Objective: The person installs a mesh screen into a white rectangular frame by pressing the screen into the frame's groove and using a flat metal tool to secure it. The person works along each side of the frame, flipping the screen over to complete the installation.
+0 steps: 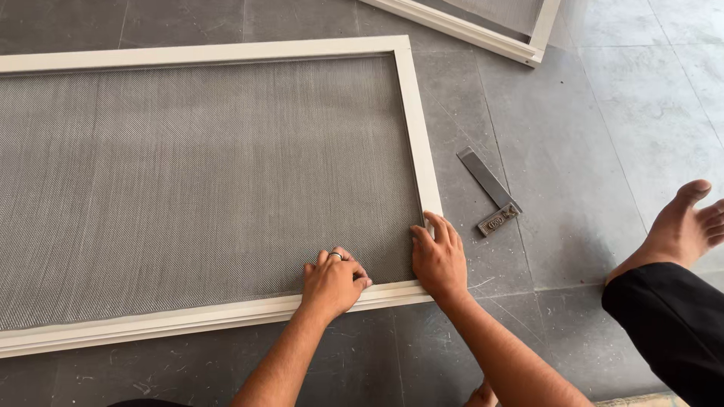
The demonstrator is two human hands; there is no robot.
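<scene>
Head view, looking down at a grey tiled floor (588, 98). Nearest: left hand (332, 283) curled narrow, knuckles down on the mesh beside the bottom rail of a white window screen (416, 113); it grips nothing visible. Right hand (437, 256) lies flat, fingers together, on the screen's lower right corner. Right of that, a bare foot (682, 226) and black trouser leg (671, 324). Further out, apart from the screen, a metal square (489, 185) lies on the tiles. Farthest, the corner of a second screen (528, 45).
</scene>
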